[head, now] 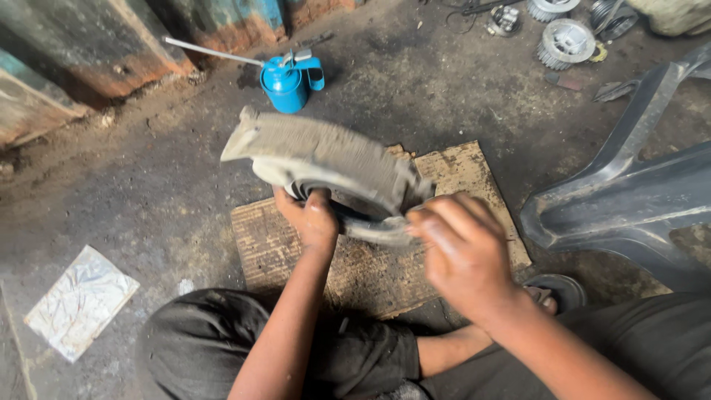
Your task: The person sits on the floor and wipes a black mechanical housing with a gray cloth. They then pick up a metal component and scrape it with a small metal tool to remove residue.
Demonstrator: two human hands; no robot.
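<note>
Above a scuffed sheet of cardboard [474, 174] laid on the oil-dark workshop floor [148, 192], a seated person lifts a grey finned metal casing [326, 159] clear of the ground, tilted so its round opening faces them. The left hand [311, 218] closes on the lower rim, thumb hooked over the dark ring at the opening, bearing the weight. The right hand [459, 248], fingers curled, presses against the casing's near right edge; whether it pinches something small there cannot be told. The casting looks dull, dusty and ribbed along its curved back, with one squared corner jutting left. Beyond the cardboard's far left corner stands a blue oil can [287, 81] with a long thin spout, within reach. Toothed metal parts [564, 41] lie towards the floor's far right corner, a crumpled silver foil sheet [80, 300] near the left knee, a dark moulded panel [629, 200] at right.
</note>
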